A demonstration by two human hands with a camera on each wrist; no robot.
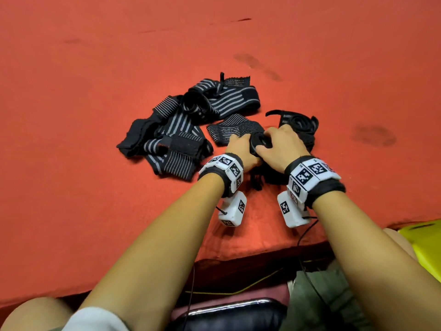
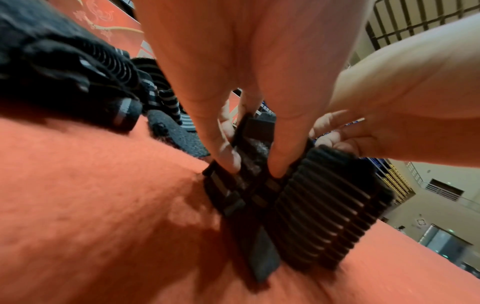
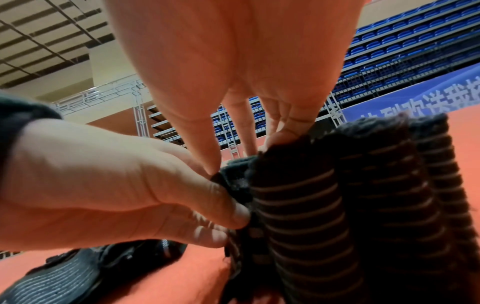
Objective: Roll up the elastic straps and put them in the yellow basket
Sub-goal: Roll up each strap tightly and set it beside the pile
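Observation:
A black elastic strap with thin grey stripes, partly rolled [image 1: 259, 140] [image 2: 319, 207] [image 3: 306, 216], stands on the red cloth between both hands. My left hand [image 1: 241, 151] [image 2: 249, 162] pinches the roll from its left side. My right hand [image 1: 280, 145] [image 3: 233, 160] grips it from the right, fingers curled over the top. The strap's loose tail [image 1: 257, 180] lies toward me under the wrists. A corner of the yellow basket [image 1: 424, 242] shows at the right edge, below the table.
A heap of several unrolled striped straps [image 1: 171, 125] lies to the left. Another dark strap, loosely coiled [image 1: 298, 123], lies just behind my right hand. The red table's front edge [image 1: 238, 256] runs close to my body, with a black chair [image 1: 229, 314] below.

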